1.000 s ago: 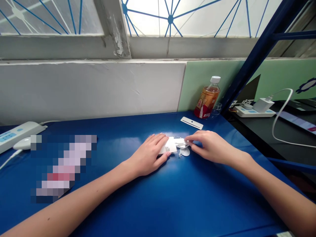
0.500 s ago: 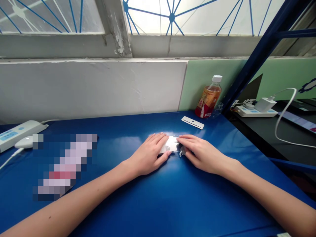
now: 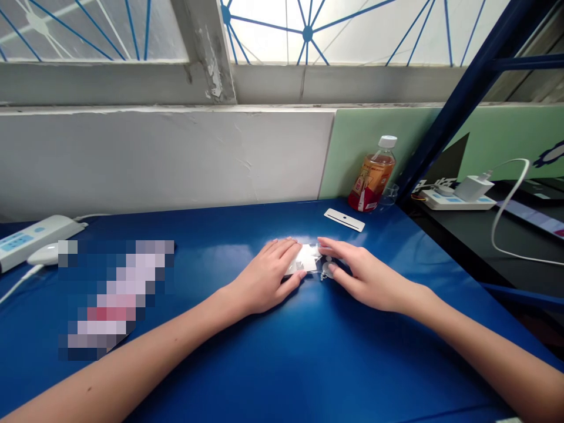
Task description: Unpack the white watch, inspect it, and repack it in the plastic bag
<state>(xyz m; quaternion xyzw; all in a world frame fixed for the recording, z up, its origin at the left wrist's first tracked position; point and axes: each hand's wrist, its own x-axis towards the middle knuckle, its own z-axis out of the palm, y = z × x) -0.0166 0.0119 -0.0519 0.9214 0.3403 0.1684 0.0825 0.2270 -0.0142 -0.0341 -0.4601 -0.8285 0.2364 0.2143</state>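
My left hand (image 3: 264, 276) lies flat on the blue table (image 3: 282, 352), fingers stretched over the left part of a small white card or packet (image 3: 305, 259). Resting just to the right, my right hand (image 3: 359, 271) has its fingers extended, their tips touching the packet's right edge. A small clear round piece (image 3: 326, 271) with a bit of metal beside it peeks out under the right thumb. Neither hand grips anything.
A white strip with a dark dot (image 3: 344, 219) lies farther back. A bottle of amber drink (image 3: 372, 175) stands by the green panel. A white power strip (image 3: 30, 241) and cable sit far left, a blurred-out patch (image 3: 114, 294) to the left, a charger and power strip (image 3: 460, 197) right.
My right hand slid left onto the packet's right side, covering most of the small round piece, then eased back a little. My left hand stayed put.
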